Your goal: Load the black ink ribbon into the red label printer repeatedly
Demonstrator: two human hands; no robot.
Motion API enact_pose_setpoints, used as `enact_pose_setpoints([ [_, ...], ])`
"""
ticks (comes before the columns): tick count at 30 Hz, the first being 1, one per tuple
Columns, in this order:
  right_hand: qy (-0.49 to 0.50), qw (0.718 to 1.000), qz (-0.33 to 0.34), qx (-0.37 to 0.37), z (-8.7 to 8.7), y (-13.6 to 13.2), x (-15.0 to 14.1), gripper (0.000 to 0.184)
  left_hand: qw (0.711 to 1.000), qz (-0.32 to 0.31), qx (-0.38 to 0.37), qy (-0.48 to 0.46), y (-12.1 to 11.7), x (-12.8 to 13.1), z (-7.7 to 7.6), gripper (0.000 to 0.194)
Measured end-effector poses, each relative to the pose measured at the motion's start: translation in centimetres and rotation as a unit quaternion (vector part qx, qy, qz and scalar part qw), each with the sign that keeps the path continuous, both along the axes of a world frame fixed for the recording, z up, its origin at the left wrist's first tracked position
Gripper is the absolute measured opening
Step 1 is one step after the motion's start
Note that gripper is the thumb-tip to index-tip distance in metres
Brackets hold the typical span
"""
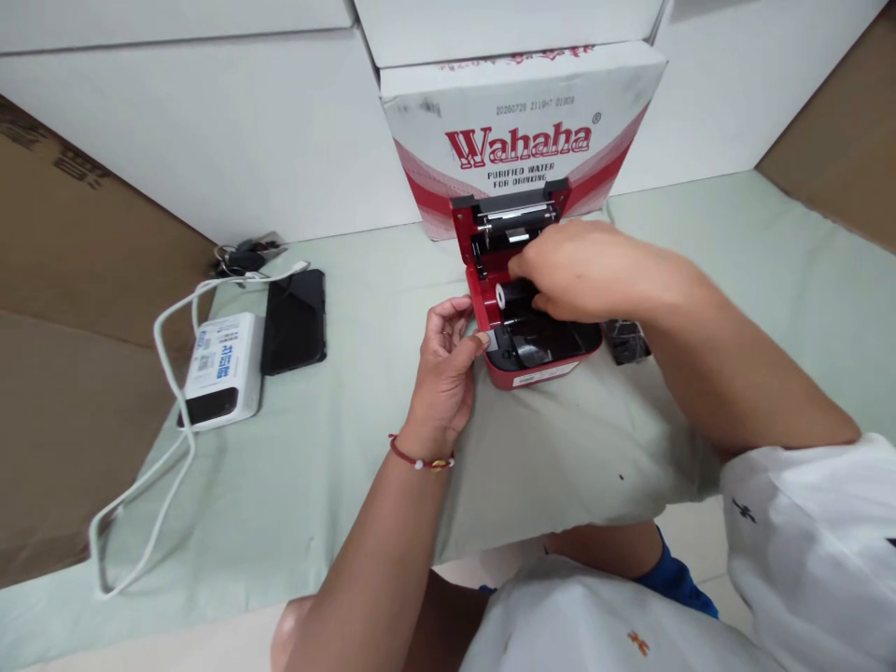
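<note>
A small red and black label printer (542, 373) sits on the cloth with its lid (514, 219) raised toward the back. Inside lies a black ribbon roll (516, 297), its white core end showing on the left. A sheet of dark glossy film stretches from it over the front of the printer. My right hand (584, 271) reaches in from the right, its thumb and fingers closed on the roll; the fingertips are partly hidden. My left hand (452, 359) grips the printer's left side, thumb on the front left corner and fingers along the outer wall.
Behind the printer stands a white and red water carton (518, 121). Left on the green cloth (378, 299) are a black phone (295, 322), a white power bank (224, 369) with a looping white cable (158, 327), and keys (245, 257). A dark wrapped item (626, 342) lies right of the printer.
</note>
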State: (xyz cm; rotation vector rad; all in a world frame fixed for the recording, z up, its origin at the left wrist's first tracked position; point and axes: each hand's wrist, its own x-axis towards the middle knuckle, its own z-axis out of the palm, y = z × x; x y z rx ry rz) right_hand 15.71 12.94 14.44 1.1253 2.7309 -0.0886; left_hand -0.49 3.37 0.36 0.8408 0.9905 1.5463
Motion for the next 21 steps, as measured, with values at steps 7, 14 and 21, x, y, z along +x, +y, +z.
enact_pose_setpoints([
  [7, 0.121, 0.987, -0.058, -0.086, 3.0, -0.7, 11.4, 0.05, 1.0, 0.017, -0.01, -0.016, 0.1, 0.1, -0.2, 0.048],
  [14, 0.033, 0.972, -0.13, -0.195, -3.4, 0.2, 14.4, 0.054, 0.999, 0.031, -0.016, -0.03, 0.2, 0.3, 0.1, 0.049],
  [21, 0.124, 0.957, -0.259, -0.044, -5.2, 2.1, 12.3, 0.049, 0.999, 0.031, -0.013, -0.025, 0.2, 0.2, -0.3, 0.049],
])
